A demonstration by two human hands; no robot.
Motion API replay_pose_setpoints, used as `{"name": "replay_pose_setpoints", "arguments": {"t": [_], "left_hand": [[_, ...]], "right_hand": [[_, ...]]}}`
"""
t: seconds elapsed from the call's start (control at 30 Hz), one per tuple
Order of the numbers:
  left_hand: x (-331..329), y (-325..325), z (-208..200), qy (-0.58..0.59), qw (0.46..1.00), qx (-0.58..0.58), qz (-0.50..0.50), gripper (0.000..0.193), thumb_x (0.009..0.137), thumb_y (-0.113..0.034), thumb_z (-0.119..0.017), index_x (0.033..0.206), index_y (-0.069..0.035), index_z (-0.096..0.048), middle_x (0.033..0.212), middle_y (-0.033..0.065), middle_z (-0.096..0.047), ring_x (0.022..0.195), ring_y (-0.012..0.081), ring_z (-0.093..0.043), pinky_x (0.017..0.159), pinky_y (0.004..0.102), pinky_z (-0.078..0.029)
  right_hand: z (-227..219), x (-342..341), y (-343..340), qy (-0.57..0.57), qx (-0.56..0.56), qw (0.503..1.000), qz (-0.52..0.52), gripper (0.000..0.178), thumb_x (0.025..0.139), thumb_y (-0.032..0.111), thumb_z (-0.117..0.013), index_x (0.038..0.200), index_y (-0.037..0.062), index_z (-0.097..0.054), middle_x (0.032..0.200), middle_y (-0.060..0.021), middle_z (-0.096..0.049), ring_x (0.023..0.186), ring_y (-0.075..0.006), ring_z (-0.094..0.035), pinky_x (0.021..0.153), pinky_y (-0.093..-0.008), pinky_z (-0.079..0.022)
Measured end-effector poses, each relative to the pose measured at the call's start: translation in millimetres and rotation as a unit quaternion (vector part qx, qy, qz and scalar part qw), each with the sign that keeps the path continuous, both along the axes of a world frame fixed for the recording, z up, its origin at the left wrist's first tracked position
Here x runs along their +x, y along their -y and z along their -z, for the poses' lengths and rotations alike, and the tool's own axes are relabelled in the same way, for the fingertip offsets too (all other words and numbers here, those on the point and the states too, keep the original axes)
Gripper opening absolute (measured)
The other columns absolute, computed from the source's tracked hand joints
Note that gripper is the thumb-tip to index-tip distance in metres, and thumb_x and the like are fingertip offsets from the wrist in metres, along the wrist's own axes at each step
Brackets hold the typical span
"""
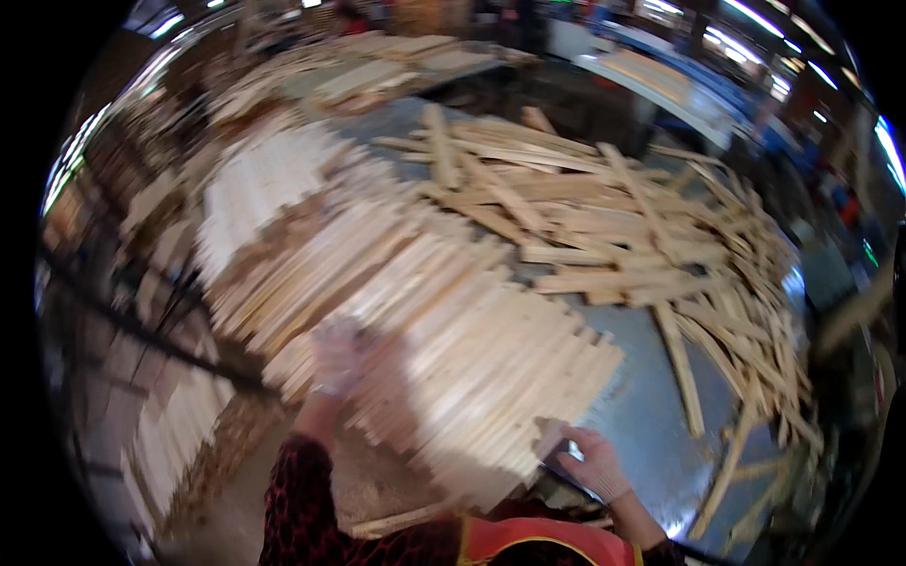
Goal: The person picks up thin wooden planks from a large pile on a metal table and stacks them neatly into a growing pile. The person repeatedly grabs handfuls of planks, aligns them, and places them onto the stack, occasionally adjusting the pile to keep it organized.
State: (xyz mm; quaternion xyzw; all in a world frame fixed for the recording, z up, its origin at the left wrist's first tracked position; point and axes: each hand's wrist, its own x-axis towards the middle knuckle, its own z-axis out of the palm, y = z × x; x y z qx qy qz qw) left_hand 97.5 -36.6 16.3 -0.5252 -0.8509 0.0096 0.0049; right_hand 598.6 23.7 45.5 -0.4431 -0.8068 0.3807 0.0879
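A broad layer of pale wooden strips (472,349) lies side by side in front of me, with uneven ends. My left hand (338,358), in a thin whitish glove, rests on the strips at the left; it is blurred, but its fingers look stretched out flat. My right hand (596,464), also gloved, is at the near right corner of the layer. Its thumb and fingers are bent around a small piece, pale on top and dark below, too blurred to name.
A loose heap of wooden strips (585,208) covers the far and right side of the grey metal tabletop (637,377). Another stack of pale strips (269,179) lies at the far left, more boards (377,80) behind. A dark bar (151,330) crosses the left side.
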Motion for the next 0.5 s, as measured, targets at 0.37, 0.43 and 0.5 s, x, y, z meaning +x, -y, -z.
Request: {"name": "replay_pose_setpoints", "arguments": {"t": [0.37,0.43,0.5], "left_hand": [[68.2,-16.9,-24.4,-0.112,0.985,-0.11,-0.078,0.072,0.1,-0.039,-0.059,0.161,-0.007,-0.041,0.164,0.0213,-0.041,0.151,0.0419,-0.036,0.123,0.0552,-0.028],[74.3,-12.6,9.0,-0.065,0.988,-0.137,0.02,0.074,0.101,-0.042,-0.058,0.163,-0.007,-0.039,0.168,0.021,-0.037,0.158,0.0409,-0.027,0.129,0.0547,-0.022],[144.1,-9.1,38.4,-0.049,0.992,0.017,0.115,0.078,0.098,-0.046,-0.064,0.161,-0.005,-0.041,0.171,0.0157,-0.035,0.158,0.0365,-0.028,0.13,0.0511,-0.02]], "right_hand": [[73.6,158.7,-175.1,0.237,0.174,0.915,0.277,0.057,0.086,0.027,-0.072,0.136,0.0041,-0.061,0.122,-0.0239,-0.07,0.121,-0.0404,-0.065,0.105,-0.0476,-0.053],[80.3,180.0,-198.3,0.281,0.227,0.876,0.32,0.058,0.086,0.029,-0.073,0.137,0.0069,-0.058,0.118,-0.0223,-0.071,0.117,-0.0403,-0.067,0.101,-0.0489,-0.054],[87.4,205.5,-215.4,0.309,0.189,0.873,0.326,0.061,0.086,0.032,-0.073,0.139,0.0086,-0.055,0.113,-0.0212,-0.072,0.112,-0.0405,-0.068,0.097,-0.05,-0.056]]}}
